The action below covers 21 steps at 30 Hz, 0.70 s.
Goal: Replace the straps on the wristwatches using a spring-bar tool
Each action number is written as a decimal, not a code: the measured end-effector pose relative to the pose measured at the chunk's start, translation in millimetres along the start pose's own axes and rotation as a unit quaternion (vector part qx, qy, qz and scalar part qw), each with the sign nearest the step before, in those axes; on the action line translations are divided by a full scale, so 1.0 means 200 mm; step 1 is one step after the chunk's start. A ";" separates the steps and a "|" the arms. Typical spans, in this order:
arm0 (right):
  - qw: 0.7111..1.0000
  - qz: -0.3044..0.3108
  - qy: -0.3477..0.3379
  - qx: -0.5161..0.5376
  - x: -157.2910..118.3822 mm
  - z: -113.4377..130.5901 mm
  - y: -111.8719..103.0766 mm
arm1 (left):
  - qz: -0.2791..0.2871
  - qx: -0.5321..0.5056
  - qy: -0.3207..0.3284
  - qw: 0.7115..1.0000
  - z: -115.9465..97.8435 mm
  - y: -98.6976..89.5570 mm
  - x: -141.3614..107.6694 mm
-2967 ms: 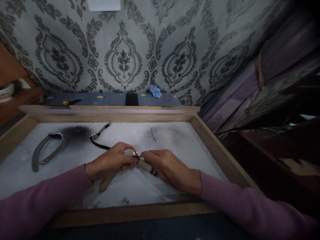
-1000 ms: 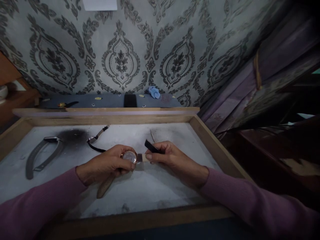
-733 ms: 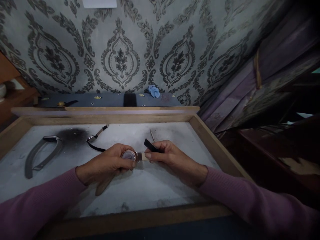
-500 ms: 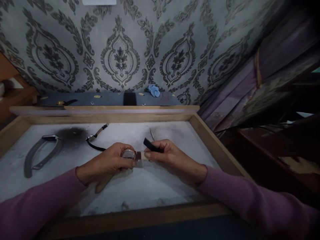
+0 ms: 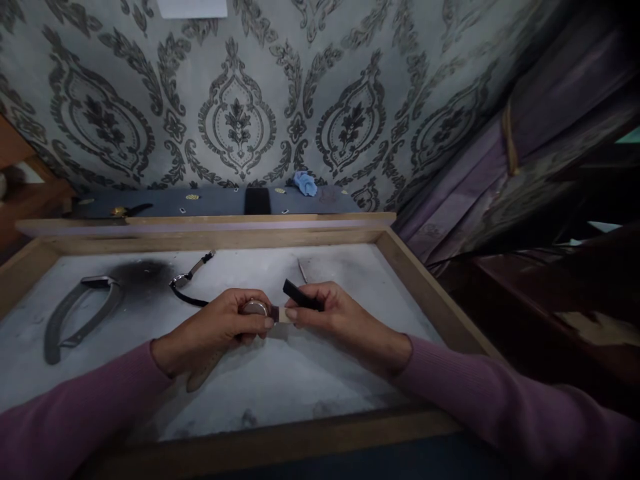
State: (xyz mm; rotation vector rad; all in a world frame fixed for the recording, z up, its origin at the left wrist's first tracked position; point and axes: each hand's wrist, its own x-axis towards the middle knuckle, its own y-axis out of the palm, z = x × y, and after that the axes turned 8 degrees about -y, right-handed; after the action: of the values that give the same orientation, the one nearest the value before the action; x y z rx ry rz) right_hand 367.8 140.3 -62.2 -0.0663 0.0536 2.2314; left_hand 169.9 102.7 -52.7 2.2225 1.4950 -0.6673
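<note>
My left hand [image 5: 233, 323] is closed round a wristwatch with a round silvery case [image 5: 255, 308], its face turned up. A pale beige strap end [image 5: 204, 372] hangs out beneath that hand. From the other side of the case runs a short dark and cream strap piece [image 5: 283, 314], pinched by the thumb and fingers of my right hand [image 5: 333, 310]. The same right hand also grips a flat black bar [image 5: 301, 295], its free end slanting up to the left. What the black bar is, I cannot tell.
A shallow wooden tray [image 5: 410, 280] with a white base surrounds the hands. Inside lie a grey-strapped watch [image 5: 65, 313], a black-strapped watch [image 5: 183, 280] and a thin metal tool [image 5: 303, 270]. Behind are a gold watch [image 5: 119, 211], a black pad [image 5: 257, 201] and a blue cloth [image 5: 305, 183].
The view has tilted slightly, so the scene sits a little lower and further left. Both hands keep their holds on the watch, strap and black bar.
</note>
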 end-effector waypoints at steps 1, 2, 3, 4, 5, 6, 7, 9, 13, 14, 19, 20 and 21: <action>1.000 0.003 -0.003 0.002 0.00 0.00 0.00 | -0.001 0.002 -0.003 1.000 0.00 0.00 0.00; 1.000 0.007 -0.008 0.003 0.00 0.00 0.00 | -0.001 0.002 -0.005 1.000 0.00 0.00 0.00; 1.000 0.014 -0.015 0.005 0.00 0.00 0.01 | 0.000 0.000 -0.006 1.000 0.01 0.00 0.01; 1.000 0.021 -0.022 0.003 0.00 0.00 0.01 | -0.002 -0.003 -0.004 1.000 0.01 0.00 0.01; 0.999 0.029 -0.029 -0.001 0.00 0.00 0.01 | -0.004 -0.006 -0.003 1.000 0.01 0.00 0.01; 0.999 0.037 -0.035 -0.006 0.00 -0.01 0.01 | -0.007 -0.007 0.000 1.000 0.01 0.01 0.01; 0.998 0.045 -0.041 -0.011 0.00 -0.01 0.01 | -0.010 -0.006 0.001 1.000 0.01 0.01 0.01; 0.997 0.054 -0.051 -0.013 0.00 -0.02 0.01 | -0.018 -0.003 -0.003 1.000 0.00 0.01 0.00; 0.997 0.049 -0.064 0.006 0.00 -0.02 0.01 | -0.017 -0.007 -0.002 1.000 0.00 0.01 0.01; 0.997 0.044 -0.062 0.007 0.00 -0.02 0.01 | -0.011 -0.011 0.000 1.000 0.00 0.01 0.01; 1.000 0.004 -0.029 0.004 0.00 -0.02 0.00 | 0.018 -0.022 -0.001 1.000 0.02 -0.01 0.01; 1.000 0.001 -0.027 0.004 0.00 -0.02 0.00 | 0.020 -0.022 -0.004 1.000 0.02 -0.01 0.01; 1.000 -0.002 -0.028 0.005 0.01 -0.02 0.00 | 0.022 -0.022 -0.006 1.000 0.02 0.00 0.01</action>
State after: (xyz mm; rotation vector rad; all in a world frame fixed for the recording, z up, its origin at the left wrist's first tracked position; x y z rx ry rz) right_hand 367.9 141.4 -66.9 0.0029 0.0341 2.2281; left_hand 169.1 102.8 -56.6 2.2073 1.4380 -0.6267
